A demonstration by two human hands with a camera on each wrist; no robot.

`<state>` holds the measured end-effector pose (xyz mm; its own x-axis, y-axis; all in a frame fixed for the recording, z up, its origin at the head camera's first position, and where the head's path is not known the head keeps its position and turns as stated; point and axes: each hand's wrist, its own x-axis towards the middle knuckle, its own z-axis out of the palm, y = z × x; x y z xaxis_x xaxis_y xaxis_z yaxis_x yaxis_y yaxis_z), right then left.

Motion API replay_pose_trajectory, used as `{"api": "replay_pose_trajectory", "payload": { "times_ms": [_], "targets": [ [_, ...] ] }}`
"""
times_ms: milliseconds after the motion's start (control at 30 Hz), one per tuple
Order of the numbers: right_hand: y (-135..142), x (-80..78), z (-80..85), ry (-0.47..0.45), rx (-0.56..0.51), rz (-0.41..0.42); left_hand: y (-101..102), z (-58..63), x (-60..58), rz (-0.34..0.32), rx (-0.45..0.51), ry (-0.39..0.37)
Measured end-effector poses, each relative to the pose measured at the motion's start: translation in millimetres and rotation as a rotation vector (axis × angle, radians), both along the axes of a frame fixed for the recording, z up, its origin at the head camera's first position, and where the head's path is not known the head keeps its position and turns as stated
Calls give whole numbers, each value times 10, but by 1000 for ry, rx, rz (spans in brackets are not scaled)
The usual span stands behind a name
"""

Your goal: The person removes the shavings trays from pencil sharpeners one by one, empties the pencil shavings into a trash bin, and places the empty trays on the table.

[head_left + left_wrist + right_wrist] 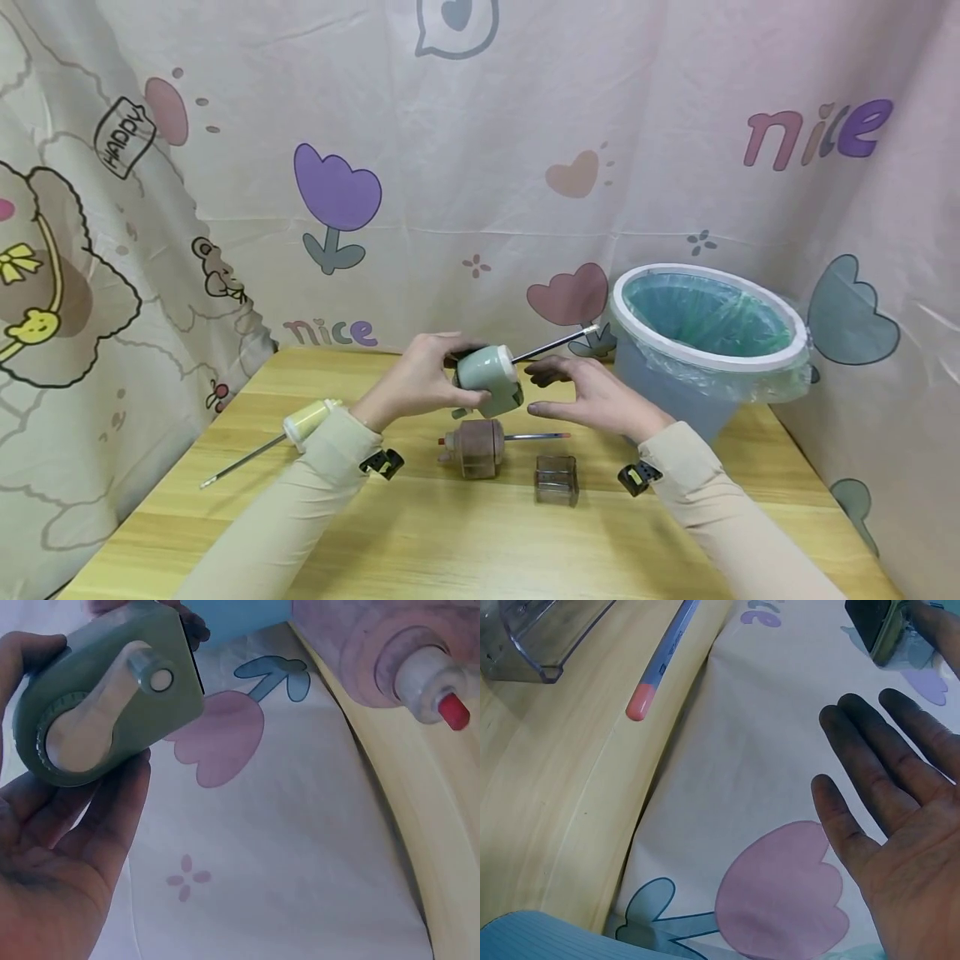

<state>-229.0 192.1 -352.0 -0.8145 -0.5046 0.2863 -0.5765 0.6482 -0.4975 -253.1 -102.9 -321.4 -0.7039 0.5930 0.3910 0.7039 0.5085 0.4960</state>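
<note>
Across the back, white printed fabric (480, 150) reading "nice" and "HAPPY" borders the pale wooden table (465, 550); a round blue plastic bin (660, 387) crowds its far right corner. Above mid-table, the left hand (423, 379) grips a green plastic crank sharpener (482, 371); open room parts it from the loose-fingered right hand (596, 398).

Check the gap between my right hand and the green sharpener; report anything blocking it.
Nothing visible blocks it. The right hand faces the green sharpener, held in the left hand. In the head view, the dark pencil jutting from it appears above the right hand.
</note>
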Motion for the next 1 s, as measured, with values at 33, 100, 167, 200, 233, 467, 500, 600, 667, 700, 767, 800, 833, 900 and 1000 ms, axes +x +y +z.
{"api": "replay_pose_trajectory", "payload": {
  "times_ms": [33,100,167,200,233,467,500,600,667,700,767,800,833,900,1000],
  "targets": [
    [-4,12,4,-3,-2,-5,9,2,4,-12,1,5],
    [-12,34,7,-6,-6,-14,27,9,15,-33,0,18],
    [-18,56,8,-9,-13,-18,46,15,30,-50,-4,29],
    [-22,66,8,-11,-17,-21,58,19,35,-60,-5,33],
    [-23,76,6,-9,-22,-27,69,22,41,-68,-6,36],
    [-14,151,-1,20,-42,-63,149,55,71,-124,-16,77],
    [-10,155,-4,27,-48,-62,156,55,71,-131,-18,84],
    [2,162,-16,48,-65,-56,178,49,63,-143,-22,100],
    [9,159,-24,56,-81,-46,191,51,63,-151,-25,102],
    [12,158,-27,62,-86,-41,198,50,62,-153,-28,103],
    [17,158,-31,71,-89,-35,213,61,70,-156,-32,103],
    [19,158,-33,73,-91,-35,221,67,73,-158,-35,101],
    [22,159,-33,76,-92,-35,228,72,77,-161,-38,101],
    [27,164,-33,80,-94,-35,242,71,72,-165,-43,104],
    [38,177,-31,79,-95,-43,263,67,66,-174,-50,113]
  ]
}}
